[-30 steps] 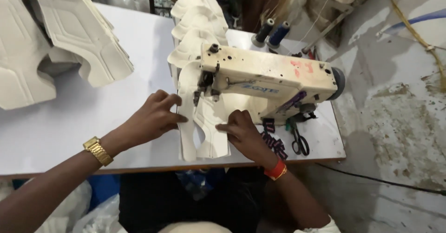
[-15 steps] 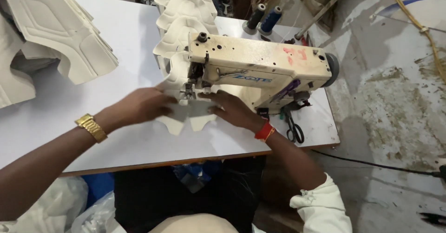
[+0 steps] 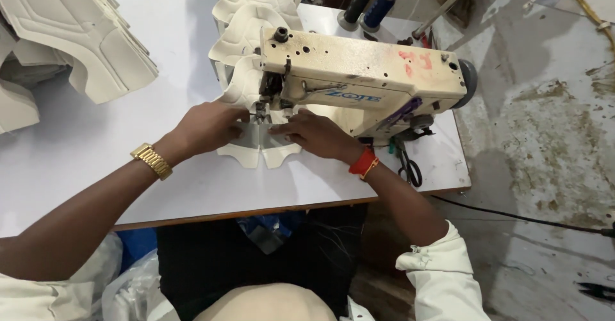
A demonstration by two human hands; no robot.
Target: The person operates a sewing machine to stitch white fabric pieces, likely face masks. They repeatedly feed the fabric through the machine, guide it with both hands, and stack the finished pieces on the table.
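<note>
**Both hands pressing a cream piece under the needle**

Here, a stack (image 3: 70,32) is lying at the table's (image 3: 128,148) left edge. The left hand (image 3: 205,127) and right hand (image 3: 314,134) are flattening the piece (image 3: 259,149), fingers spread, keeping it steady beneath the machine (image 3: 365,77) near the front edge.

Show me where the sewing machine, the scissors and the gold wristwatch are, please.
sewing machine (image 3: 365,71), head view: top of its cream body.
scissors (image 3: 410,167), head view: black handle loops, right of the machine.
gold wristwatch (image 3: 152,161), head view: band on the left wrist.
</note>
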